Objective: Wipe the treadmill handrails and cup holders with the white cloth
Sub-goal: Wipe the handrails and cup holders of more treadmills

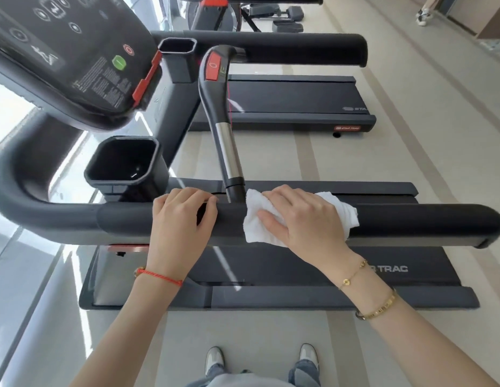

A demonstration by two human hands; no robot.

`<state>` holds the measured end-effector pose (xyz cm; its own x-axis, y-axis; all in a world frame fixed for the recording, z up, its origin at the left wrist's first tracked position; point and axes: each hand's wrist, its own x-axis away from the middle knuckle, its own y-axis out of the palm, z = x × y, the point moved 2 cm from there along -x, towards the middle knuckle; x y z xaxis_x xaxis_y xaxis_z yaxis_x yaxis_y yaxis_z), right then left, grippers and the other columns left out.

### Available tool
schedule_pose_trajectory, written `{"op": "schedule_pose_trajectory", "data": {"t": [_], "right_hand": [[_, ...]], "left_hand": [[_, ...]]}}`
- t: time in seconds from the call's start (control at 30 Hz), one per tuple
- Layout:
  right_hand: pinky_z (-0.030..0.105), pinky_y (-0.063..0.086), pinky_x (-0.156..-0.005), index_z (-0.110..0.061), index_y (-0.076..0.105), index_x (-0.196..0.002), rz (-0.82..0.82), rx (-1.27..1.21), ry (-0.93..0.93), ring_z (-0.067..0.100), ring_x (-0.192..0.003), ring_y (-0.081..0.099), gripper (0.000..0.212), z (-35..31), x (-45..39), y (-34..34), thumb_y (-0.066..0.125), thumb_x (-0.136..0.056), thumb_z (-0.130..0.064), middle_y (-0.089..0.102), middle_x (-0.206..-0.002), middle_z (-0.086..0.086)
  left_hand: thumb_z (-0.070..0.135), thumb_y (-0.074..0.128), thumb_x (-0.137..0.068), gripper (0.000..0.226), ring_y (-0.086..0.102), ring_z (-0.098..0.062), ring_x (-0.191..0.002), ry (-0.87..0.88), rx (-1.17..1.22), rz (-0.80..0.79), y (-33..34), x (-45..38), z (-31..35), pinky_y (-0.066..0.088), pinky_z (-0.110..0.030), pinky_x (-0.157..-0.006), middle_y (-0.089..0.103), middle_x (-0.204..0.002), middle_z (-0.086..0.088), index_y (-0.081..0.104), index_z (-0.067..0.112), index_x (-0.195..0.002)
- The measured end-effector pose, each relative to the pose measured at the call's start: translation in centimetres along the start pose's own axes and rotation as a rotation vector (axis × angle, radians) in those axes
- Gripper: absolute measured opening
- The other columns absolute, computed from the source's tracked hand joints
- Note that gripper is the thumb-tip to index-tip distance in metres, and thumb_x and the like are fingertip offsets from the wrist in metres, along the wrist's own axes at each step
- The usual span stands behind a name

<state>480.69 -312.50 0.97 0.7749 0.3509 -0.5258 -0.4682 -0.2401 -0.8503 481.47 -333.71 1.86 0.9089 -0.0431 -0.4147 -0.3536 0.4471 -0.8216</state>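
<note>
The near black padded handrail runs left to right across the middle. A white cloth is draped over it, and my right hand lies on top with fingers wrapped over cloth and rail. To the left of the cloth, my left hand curls over the bare rail. A square black cup holder sits just beyond the rail on the left. Further back are a second cup holder and the far handrail. A curved centre bar with a red stop button meets the near rail between my hands.
The console with its buttons hangs at the upper left. The treadmill deck lies below the rail, a second treadmill behind it. My feet stand on the pale floor beside the machine. A person's feet show at the far top right.
</note>
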Motion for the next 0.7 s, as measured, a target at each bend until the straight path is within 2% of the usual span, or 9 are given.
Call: {"op": "schedule_pose_trajectory", "data": {"t": [0.3, 0.47, 0.6, 0.7], "right_hand": [[0.027, 0.047, -0.065, -0.023, 0.067, -0.109, -0.012, -0.009, 0.018, 0.016, -0.08, 0.062, 0.037, -9.1, -3.9, 2.5, 0.041, -0.1, -0.048, 0.065, -0.095, -0.007], [0.031, 0.05, -0.083, -0.02, 0.064, -0.119, 0.035, -0.02, -0.016, 0.017, -0.094, 0.062, 0.041, -13.3, -4.6, 3.6, 0.042, -0.1, -0.049, 0.065, -0.108, -0.004], [0.033, 0.044, -0.101, -0.019, 0.061, -0.128, 0.071, -0.059, -0.108, 0.019, -0.109, 0.06, 0.041, -13.1, -3.7, 3.5, 0.053, -0.098, -0.044, 0.064, -0.122, -0.002], [0.033, 0.042, -0.102, -0.019, 0.062, -0.128, 0.044, -0.062, -0.094, 0.019, -0.111, 0.059, 0.042, -11.8, -3.1, 3.0, 0.052, -0.098, -0.047, 0.064, -0.123, -0.002]], "left_hand": [[0.018, 0.054, -0.096, 0.016, 0.056, -0.018, -0.099, -0.023, 0.02, 0.013, -3.8, 0.1, -7.5, 0.033, -0.036, -0.096, 0.067, -0.098, 0.007, 0.07, 0.019, -0.094], [0.02, 0.055, -0.097, 0.016, 0.056, -0.018, -0.096, -0.002, 0.065, -0.014, -4.8, 0.0, -9.8, 0.035, -0.037, -0.096, 0.068, -0.096, 0.006, 0.071, 0.018, -0.095], [0.019, 0.057, -0.096, 0.015, 0.056, -0.016, -0.094, 0.023, 0.102, -0.013, -5.3, -0.1, -11.2, 0.035, -0.036, -0.094, 0.068, -0.095, 0.006, 0.071, 0.018, -0.096], [0.019, 0.055, -0.096, 0.016, 0.057, -0.016, -0.094, 0.033, 0.127, -0.021, -5.7, -0.1, -11.9, 0.034, -0.032, -0.094, 0.068, -0.095, 0.008, 0.071, 0.019, -0.096]]}}
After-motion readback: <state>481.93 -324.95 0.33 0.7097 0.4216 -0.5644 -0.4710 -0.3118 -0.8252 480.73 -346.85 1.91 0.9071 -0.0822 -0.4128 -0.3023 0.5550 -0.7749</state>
